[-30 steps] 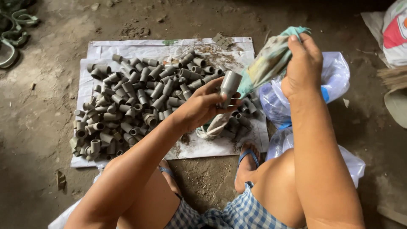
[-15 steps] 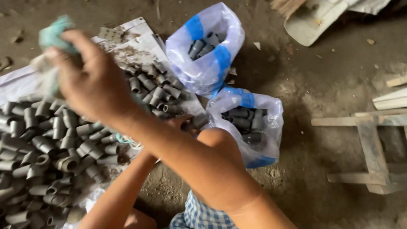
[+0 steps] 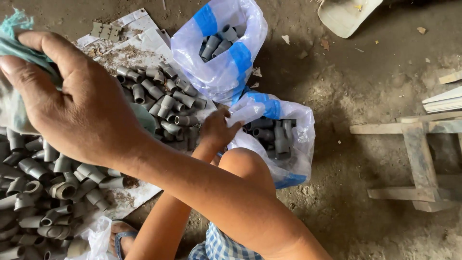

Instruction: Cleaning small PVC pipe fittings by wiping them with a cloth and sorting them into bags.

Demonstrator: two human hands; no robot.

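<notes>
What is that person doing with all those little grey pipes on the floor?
A person sits on the dirt floor beside a heap of grey pipe fittings spread on a white sheet. The right hand grips a teal rag. The left hand reaches to the rim of the nearer plastic bag, which holds fittings; a second bag stands behind.

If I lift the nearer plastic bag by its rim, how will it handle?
Likely floppy: the nearer plastic bag is thin, crinkled film, slumped open where the left hand touches its rim. Probably bottom-heavy, since grey pipe fittings lie loose inside. They look round, so they may roll and shift as it rises.
</notes>
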